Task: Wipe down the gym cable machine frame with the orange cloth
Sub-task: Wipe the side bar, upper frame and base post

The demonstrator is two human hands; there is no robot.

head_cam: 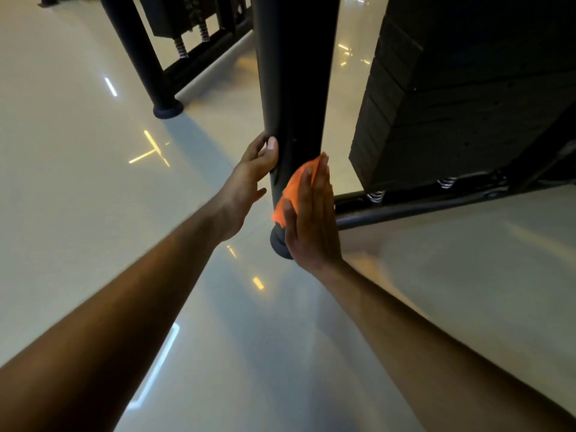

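1 upright frame post (293,88), black, running from top centre of the frame down to 1 rounded foot (279,244) at mid-frame. This is the part under wiping.

1 orange cloth (293,185), at centre frame, sandwiched between the post's lower right side and the right hand (311,219). That hand lies flat, fingers straight and together, pressing the cloth to the metal rather than gripping it; a flat palm likely spreads pressure over more surface per stroke.

1 left hand (252,173), centre frame just left of the post, fingers lightly curved round the post's left edge, thumb tip showing on its front face. Judged a bracing hold, steadying the body against the push of the right hand.

1 weight stack (436,104), dark, upper right, with 2 coil springs (375,196) visible beneath it.

1 horizontal base bar (420,210), running right from the post's foot.

1 second upright (140,57), upper left, with its own foot, and 2 more springs (181,48) beside it.

1 glossy pale floor (93,182), reflecting ceiling lights.
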